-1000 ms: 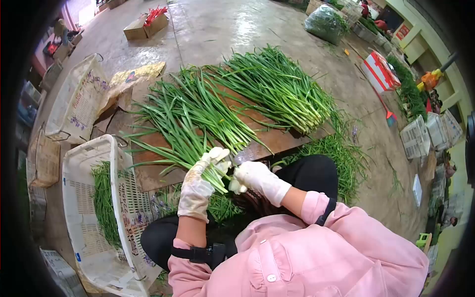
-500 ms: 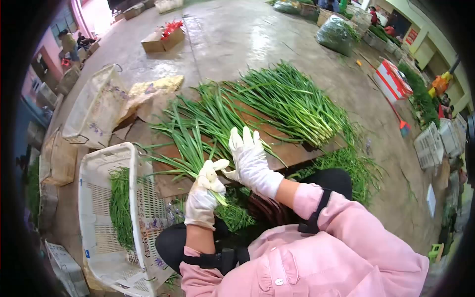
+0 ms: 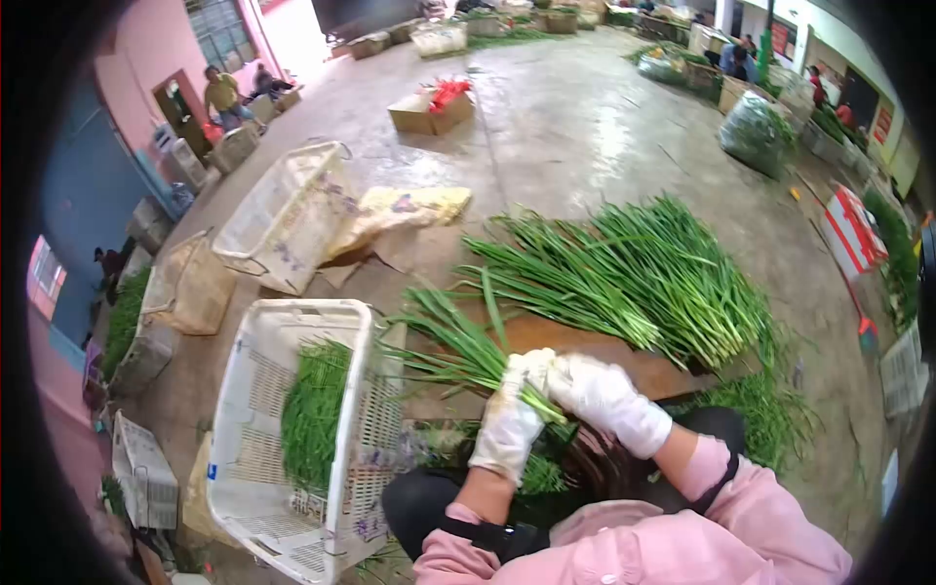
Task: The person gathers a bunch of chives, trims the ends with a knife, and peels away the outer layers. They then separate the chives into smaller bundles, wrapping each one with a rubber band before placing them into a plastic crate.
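My left hand (image 3: 512, 414), in a white glove, is closed round a small bunch of scallions (image 3: 458, 339). Its leaves fan out to the upper left and its pale ends point down to the right. My right hand (image 3: 604, 398), gloved too, meets the left at the bunch. Its fingers are bent together, and their tips are partly hidden and slightly blurred. A larger pile of scallions (image 3: 673, 273) lies beyond my hands on a brown board (image 3: 585, 339), roots-end toward me.
To the left stands a white plastic basket (image 3: 336, 458) with greens (image 3: 317, 414) inside. Another pale crate (image 3: 283, 219) lies behind it, by a yellowish sack (image 3: 414, 210). Loose trimmings (image 3: 760, 419) cover the floor at the right. A cardboard box (image 3: 429, 115) stands farther off; people sit in the background.
My right hand has come off the pile, its straight fingers now bent against my left hand. The held bunch has been lifted clear of the other scallions. My view has shifted left and upward.
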`<state>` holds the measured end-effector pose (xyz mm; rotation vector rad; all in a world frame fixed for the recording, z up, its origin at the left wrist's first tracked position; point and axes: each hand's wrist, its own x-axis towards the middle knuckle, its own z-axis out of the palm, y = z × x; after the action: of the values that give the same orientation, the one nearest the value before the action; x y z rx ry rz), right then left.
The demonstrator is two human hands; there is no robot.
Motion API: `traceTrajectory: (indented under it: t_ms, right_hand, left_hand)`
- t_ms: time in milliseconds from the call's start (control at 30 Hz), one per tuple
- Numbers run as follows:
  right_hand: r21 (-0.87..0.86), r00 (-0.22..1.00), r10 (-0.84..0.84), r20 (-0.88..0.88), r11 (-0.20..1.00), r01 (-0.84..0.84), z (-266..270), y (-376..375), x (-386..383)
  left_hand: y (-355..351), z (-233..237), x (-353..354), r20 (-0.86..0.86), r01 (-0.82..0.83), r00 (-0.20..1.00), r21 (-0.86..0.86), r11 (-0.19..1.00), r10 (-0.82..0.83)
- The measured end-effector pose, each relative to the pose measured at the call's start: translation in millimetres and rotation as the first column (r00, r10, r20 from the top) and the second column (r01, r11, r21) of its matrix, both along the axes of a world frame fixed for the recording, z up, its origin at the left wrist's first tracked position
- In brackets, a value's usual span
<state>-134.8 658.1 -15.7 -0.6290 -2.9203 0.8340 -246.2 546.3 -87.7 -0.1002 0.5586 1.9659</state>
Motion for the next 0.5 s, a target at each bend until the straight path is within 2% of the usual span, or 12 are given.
traceTrajectory:
  t_ms: [33,67,100,167,200,267,333,367,400,433,467,500]
  right_hand:
    - [-0.332,0.993,0.048,-0.105,0.94,-0.08,-44,-6,-5]
    - [-0.267,0.988,0.135,-0.075,0.952,-0.15,-70,-9,2]
    - [-0.451,0.998,0.055,-0.034,0.89,-0.064,-43,-20,8]
    - [-0.63,0.973,-0.013,0.23,0.76,0.159,-44,-22,0]
    - [-0.63,0.975,-0.003,0.223,0.762,0.147,-38,-27,0]
    - [-0.725,0.97,-0.231,0.071,0.656,0.209,-13,-40,10]
    - [-0.78,0.981,-0.126,0.145,0.596,0.191,8,-38,18]
    - [-0.825,0.976,-0.019,0.215,0.532,0.192,13,-33,20]
    - [-0.769,0.945,0.098,0.313,0.61,0.192,13,-29,23]
    - [-0.769,0.945,0.099,0.313,0.61,0.191,15,-31,25]
    - [-0.726,0.95,0.062,0.306,0.66,0.19,17,-35,29]
    - [-0.68,0.955,0.026,0.296,0.708,0.192,18,-39,33]
  left_hand:
    - [-5,-22,-6,-0.412,0.169,0.895,-0.036,0.985,-0.168]
    - [4,-35,2,-0.345,0.167,0.919,-0.09,0.982,-0.188]
    - [12,-36,11,-0.272,0.172,0.94,-0.143,0.975,-0.205]
    - [2,-23,18,0.015,0.272,0.962,-0.098,0.957,-0.272]
    - [-6,1,16,-0.176,0.367,0.886,-0.301,0.88,-0.429]
    - [-8,-11,19,-0.24,0.383,0.858,-0.292,0.876,-0.455]
    - [-15,-4,12,-0.27,0.512,0.742,-0.363,0.778,-0.614]
    - [-21,16,17,-0.375,0.467,0.709,-0.385,0.796,-0.597]
    - [-23,19,20,-0.508,0.386,0.708,-0.302,0.871,-0.49]
    - [-24,19,23,-0.624,0.31,0.69,-0.203,0.929,-0.367]
    - [-20,13,18,-0.357,0.31,0.886,-0.017,0.951,-0.295]
    - [-11,12,16,-0.113,0.225,0.967,-0.04,0.974,-0.228]
